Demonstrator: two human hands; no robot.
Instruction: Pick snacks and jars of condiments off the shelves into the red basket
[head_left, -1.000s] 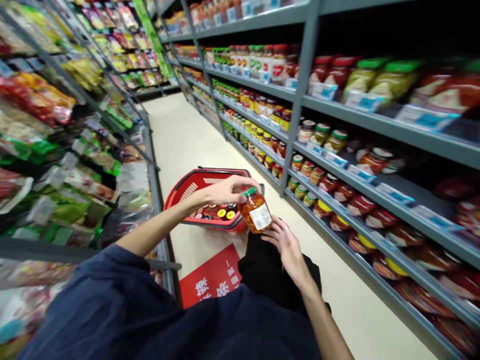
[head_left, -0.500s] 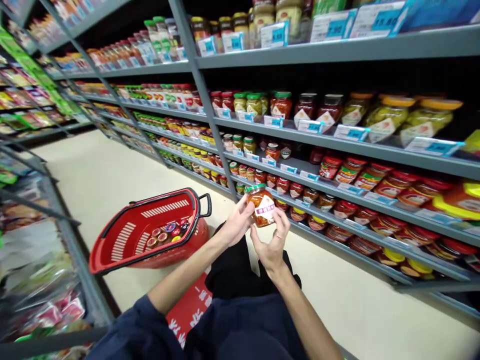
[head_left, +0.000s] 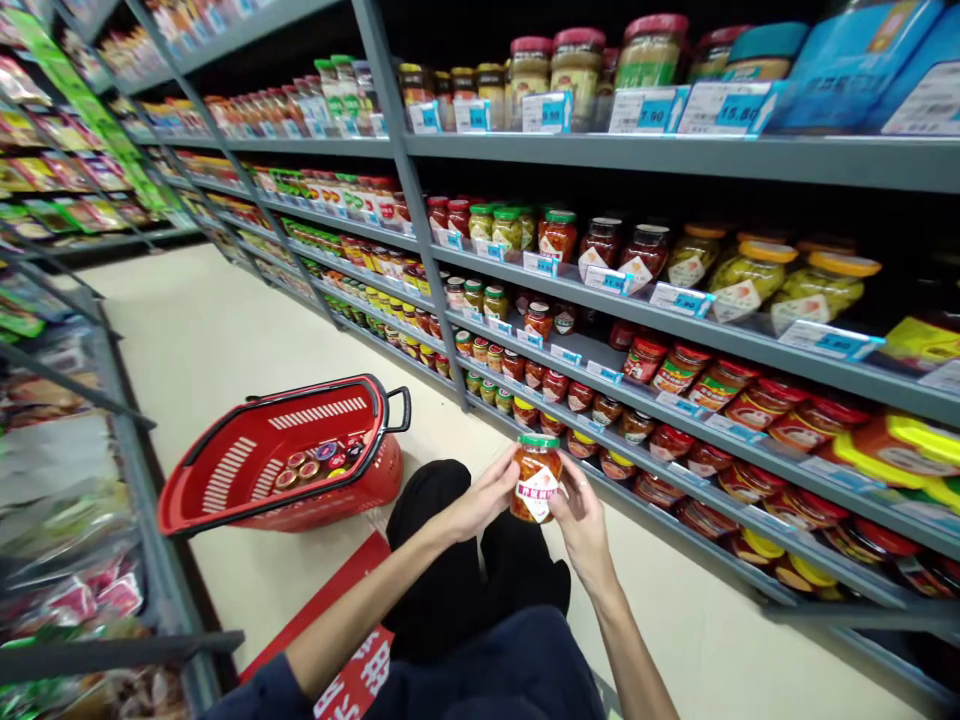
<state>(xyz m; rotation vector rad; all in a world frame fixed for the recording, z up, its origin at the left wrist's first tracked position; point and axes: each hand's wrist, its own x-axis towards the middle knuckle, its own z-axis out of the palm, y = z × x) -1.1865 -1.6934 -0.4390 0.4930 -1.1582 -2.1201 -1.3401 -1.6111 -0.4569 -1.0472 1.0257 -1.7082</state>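
Between my two hands is a glass jar (head_left: pixel 537 482) with a green lid, orange-red contents and a white diamond label with a purple band facing me. The jar is upright above my knees. My left hand (head_left: pixel 486 497) grips its left side. My right hand (head_left: pixel 579 518) closes on the right side, with the thumb over the label's edge. To the left on the floor stands a red shopping basket (head_left: pixel 247 415) with black handles. Several small lidded jars (head_left: pixel 326 452) lie at its bottom.
Grey shelves (head_left: pixel 637 160) of jars with price tags run along the right side and into the distance. A low rack (head_left: pixel 135 470) with packaged goods stands at the left edge. A red floor sign (head_left: pixel 352 640) with white characters lies near my legs.
The jar is now more upright, its label turned squarer to me, and lower in view. My right hand has shifted round to its right side. The view has tilted up slightly.
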